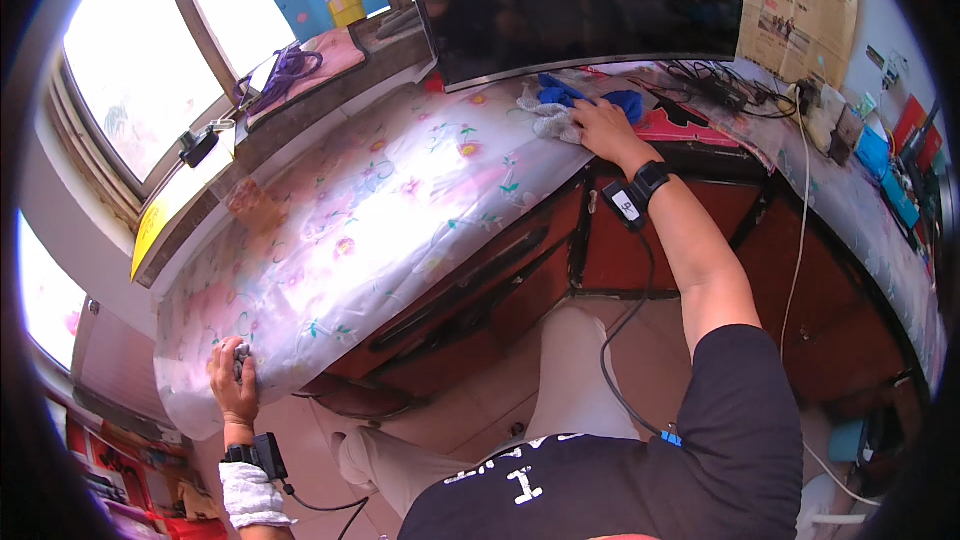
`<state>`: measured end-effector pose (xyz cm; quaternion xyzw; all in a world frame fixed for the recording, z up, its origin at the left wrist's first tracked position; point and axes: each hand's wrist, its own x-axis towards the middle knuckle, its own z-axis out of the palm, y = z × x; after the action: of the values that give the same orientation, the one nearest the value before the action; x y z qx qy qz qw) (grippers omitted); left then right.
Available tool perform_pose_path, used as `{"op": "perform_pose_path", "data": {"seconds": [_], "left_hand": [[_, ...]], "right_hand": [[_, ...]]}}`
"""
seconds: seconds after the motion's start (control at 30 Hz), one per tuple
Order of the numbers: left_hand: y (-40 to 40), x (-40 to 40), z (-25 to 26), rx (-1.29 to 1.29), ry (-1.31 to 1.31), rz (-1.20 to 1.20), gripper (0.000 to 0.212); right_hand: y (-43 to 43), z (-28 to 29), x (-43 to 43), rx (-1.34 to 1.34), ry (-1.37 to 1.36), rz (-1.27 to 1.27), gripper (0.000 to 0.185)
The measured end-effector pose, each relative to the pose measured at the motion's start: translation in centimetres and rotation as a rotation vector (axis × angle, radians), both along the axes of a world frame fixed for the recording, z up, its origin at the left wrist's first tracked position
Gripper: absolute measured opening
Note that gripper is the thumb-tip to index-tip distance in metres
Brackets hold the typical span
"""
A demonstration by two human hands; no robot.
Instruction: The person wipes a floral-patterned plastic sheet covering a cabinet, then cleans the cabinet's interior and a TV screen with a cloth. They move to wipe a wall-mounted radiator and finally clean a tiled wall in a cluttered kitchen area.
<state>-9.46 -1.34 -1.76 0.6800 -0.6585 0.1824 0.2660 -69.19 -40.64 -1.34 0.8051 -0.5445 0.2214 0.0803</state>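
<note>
My right hand (606, 131) reaches to the back of a cabinet top and rests on a bunched grey cloth (559, 122) and a blue cloth (628, 105), below the lower edge of a flat screen (592, 7). Whether its fingers grip the cloth cannot be told. Down at the near left end, my left hand (234, 379) is closed around a small grey crumpled thing, perhaps a cloth (241, 360), on the flowered plastic tablecloth (300, 270). Each wrist wears a black strap with a small cabled box.
Black cables (720, 90) lie tangled right of the screen, and a white cord (804, 202) hangs over the cabinet's front. A windowsill at left holds a black device (199, 146), a purple strap (296, 67) and a yellow tape roll (346, 9). Small items crowd the right side.
</note>
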Motion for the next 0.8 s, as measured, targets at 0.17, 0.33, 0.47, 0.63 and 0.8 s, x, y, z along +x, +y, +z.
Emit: {"op": "perform_pose_path", "data": {"seconds": [0.17,0.33,0.47,0.63,0.8], "left_hand": [[0.0,0.4,-0.6,-0.019,0.012,0.042,0.033],[0.1,0.5,-0.8,-0.030,0.026,0.072,0.035],[0.1,0.2,-0.7,-0.014,0.051,0.075,0.036],[-0.1,0.0,-0.6,-0.040,0.018,0.090,0.035],[0.1,0.1,-1.2,-0.055,0.056,0.119,0.034]], "right_hand": [[-2.8,1.6,-1.8,-0.015,-0.372,0.246,0.041],[-4.7,1.8,-2.4,0.132,-1.127,0.823,0.037],[-5.2,1.0,-3.6,0.153,-0.419,0.379,0.034],[-5.0,0.8,-4.0,-0.145,-0.122,0.198,0.047],[-2.3,0.8,-1.5,0.030,0.076,0.273,0.030]]}}
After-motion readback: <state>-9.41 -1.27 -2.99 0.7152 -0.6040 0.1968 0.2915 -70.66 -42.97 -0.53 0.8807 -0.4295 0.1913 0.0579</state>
